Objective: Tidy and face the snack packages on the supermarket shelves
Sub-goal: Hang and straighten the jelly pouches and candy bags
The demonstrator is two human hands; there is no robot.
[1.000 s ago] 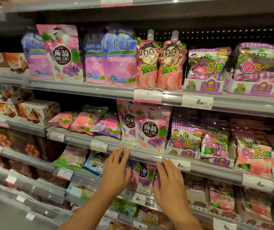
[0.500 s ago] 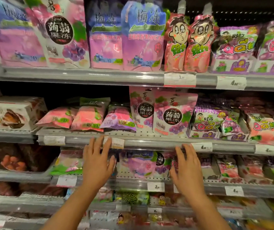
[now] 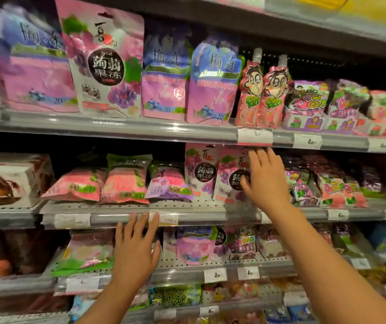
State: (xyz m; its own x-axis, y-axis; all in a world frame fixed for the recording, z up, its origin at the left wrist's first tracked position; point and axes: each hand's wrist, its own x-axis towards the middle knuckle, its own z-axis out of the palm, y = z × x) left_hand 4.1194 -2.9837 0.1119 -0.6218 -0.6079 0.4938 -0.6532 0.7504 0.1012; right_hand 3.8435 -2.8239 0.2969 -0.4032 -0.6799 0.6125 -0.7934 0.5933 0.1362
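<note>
Head cam, close, faces shelves [image 3: 117, 127] straight on.

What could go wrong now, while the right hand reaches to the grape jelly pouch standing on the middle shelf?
1. The right hand meets the upright grape pouch with spread fingers; a push may tip it backward or against its twin.
2. The pink bags to the left lie flat near the shelf edge; a bump might slide them off.
3. The left hand is close to a loose price label and may knock it out.
</note>
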